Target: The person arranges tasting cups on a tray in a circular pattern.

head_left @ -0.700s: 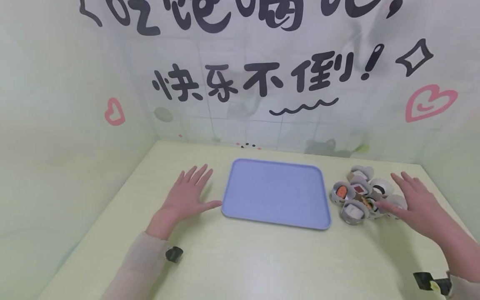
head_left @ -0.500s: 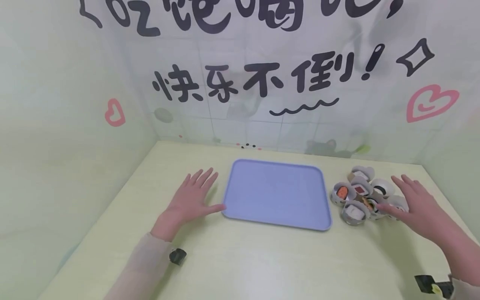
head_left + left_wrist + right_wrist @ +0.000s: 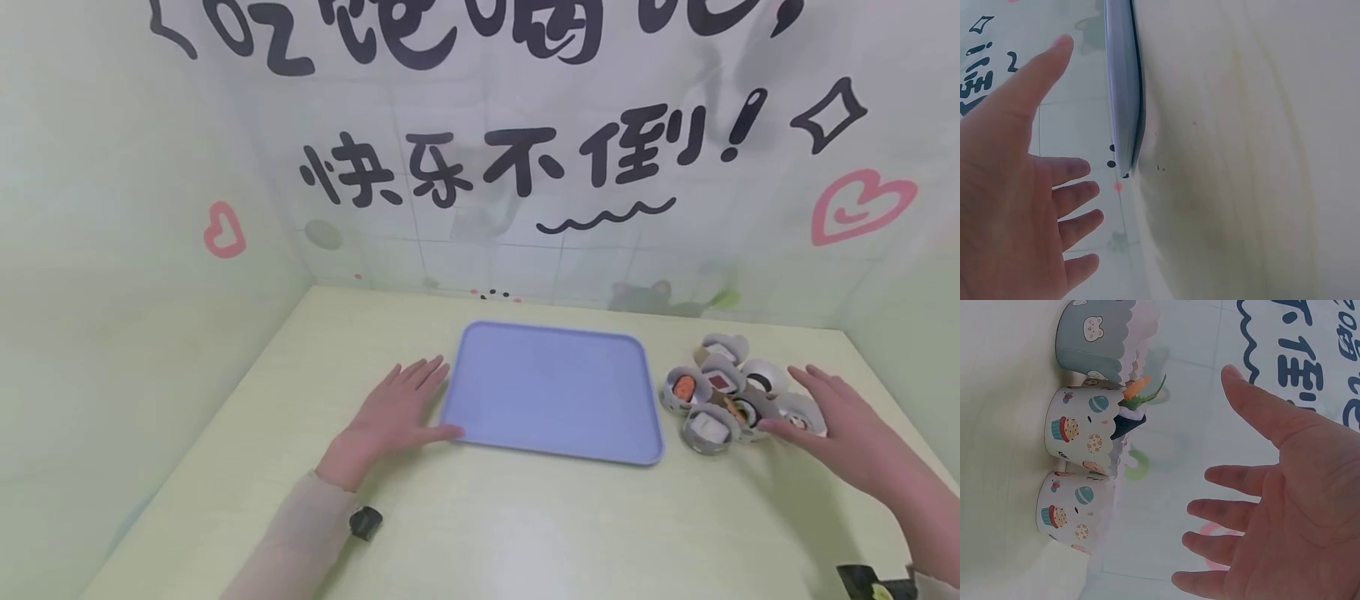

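A blue rectangular tray (image 3: 555, 392) lies flat on the table. At its left side my left hand (image 3: 397, 415) is spread, the thumb overlapping the tray's near left corner in the head view. The left wrist view shows this palm with nothing in it, facing the tray's edge (image 3: 1124, 94). Over on the right, my right hand (image 3: 847, 425) is held with fingers extended beside a cluster of paper baking cups (image 3: 707, 432). Each visible cup holds a small food-like piece, such as an orange one (image 3: 683, 387) and a sushi-roll-like one (image 3: 745, 412). The right palm (image 3: 1304, 506) holds nothing.
Behind the pale table (image 3: 525, 525) stands a white wall sheet (image 3: 480, 250) with large black lettering and pink hearts. Pale side panels (image 3: 150, 333) close off the left and right. Dark devices (image 3: 366, 523) sit at both wrists.
My left hand has moved right and toward me, to the tray's left edge. My right hand has shifted slightly down and right. Tray and cups look unmoved.
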Motion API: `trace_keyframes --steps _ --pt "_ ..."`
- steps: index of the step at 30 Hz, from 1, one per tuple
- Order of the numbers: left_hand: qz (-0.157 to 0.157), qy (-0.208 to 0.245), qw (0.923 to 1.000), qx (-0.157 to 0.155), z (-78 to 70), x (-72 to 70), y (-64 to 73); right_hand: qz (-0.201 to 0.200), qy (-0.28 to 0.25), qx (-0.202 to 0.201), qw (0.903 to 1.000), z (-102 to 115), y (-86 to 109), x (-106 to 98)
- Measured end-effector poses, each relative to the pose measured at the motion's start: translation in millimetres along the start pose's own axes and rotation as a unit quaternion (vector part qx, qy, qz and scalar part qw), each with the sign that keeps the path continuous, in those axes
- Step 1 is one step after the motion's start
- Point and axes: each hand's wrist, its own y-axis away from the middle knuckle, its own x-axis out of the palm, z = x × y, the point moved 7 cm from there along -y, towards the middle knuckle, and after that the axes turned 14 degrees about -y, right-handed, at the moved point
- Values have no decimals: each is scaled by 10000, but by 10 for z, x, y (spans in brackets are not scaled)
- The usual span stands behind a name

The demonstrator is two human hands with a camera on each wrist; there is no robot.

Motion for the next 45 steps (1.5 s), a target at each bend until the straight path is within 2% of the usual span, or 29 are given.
trace_keyframes --steps 7,17,26,35,45 --pt "247 109 9996 95 -64 100 -44 -40 -271 -53 9996 -100 56 47" --pt "494 212 9983 204 -124 158 -74 -144 -254 -113 9995 -218 115 84" --pt "462 103 9987 186 -106 85 -128 -336 -134 -56 9993 -235 60 -5" --pt "504 11 9985 192 -138 105 -148 -572 10 97 9983 -293 76 -131" --pt "474 39 9987 172 -140 93 -177 -697 -22 450 9965 -408 104 -218"
